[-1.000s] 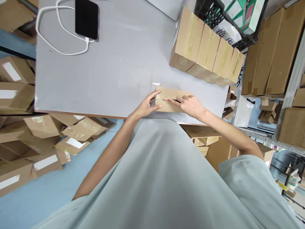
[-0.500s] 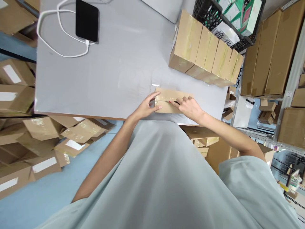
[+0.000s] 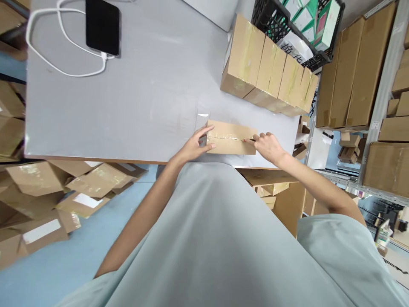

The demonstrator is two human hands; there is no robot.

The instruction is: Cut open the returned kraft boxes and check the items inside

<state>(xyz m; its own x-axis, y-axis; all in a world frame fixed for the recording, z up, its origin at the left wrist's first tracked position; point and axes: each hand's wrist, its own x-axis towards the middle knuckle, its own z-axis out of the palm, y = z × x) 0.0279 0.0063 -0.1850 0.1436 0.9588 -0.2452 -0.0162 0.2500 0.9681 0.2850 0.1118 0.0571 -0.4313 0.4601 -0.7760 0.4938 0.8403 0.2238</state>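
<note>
A small cardboard box lies near the front edge of the grey table, with a seam running lengthwise along its top. My left hand grips the box's left end, thumb and fingers on either side of the seam. In my right hand is a slim black cutter with a red tip, mostly hidden by the fingers. Its tip touches the seam towards the box's right end. Left of that tip the seam shows as a dark line.
Several taped cartons stand in a row at the table's back right, beside a black crate of green-and-white packages. A phone-like black device with a white cable lies back left. Cardboard boxes are heaped on the floor at left.
My right hand has drawn the cutter rightward along the seam, from about mid-box towards the right end. My left hand has kept its hold. The view has shifted slightly.
</note>
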